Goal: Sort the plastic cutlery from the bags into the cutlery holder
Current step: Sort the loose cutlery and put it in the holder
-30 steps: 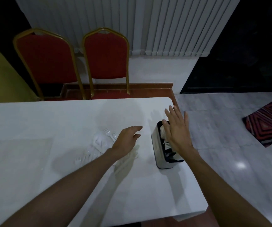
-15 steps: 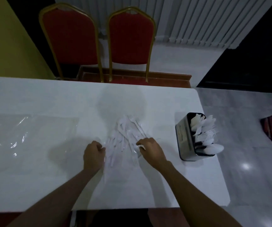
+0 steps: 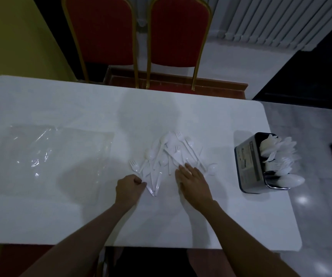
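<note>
A loose pile of white plastic forks and spoons (image 3: 167,154) lies in the middle of the white table (image 3: 61,216). My left hand (image 3: 129,186) is curled into a fist at the pile's near left edge, its fingertips touching the ends of two handles; I cannot tell whether it pinches them. My right hand (image 3: 191,180) lies flat with fingers stretched out on the pile's near right edge. The dark cutlery holder (image 3: 249,162) stands near the table's right edge, packed with white cutlery (image 3: 281,156).
A flat clear plastic bag (image 3: 51,156) lies on the left part of the table. Two red chairs with gold frames (image 3: 141,37) stand behind the far edge. The table's right edge runs just past the holder, with tiled floor (image 3: 321,216) beyond.
My right hand left the holder and came to the pile, where it now lies flatter with fingers stretched. My left hand moved to the pile's near left edge and curled shut.
</note>
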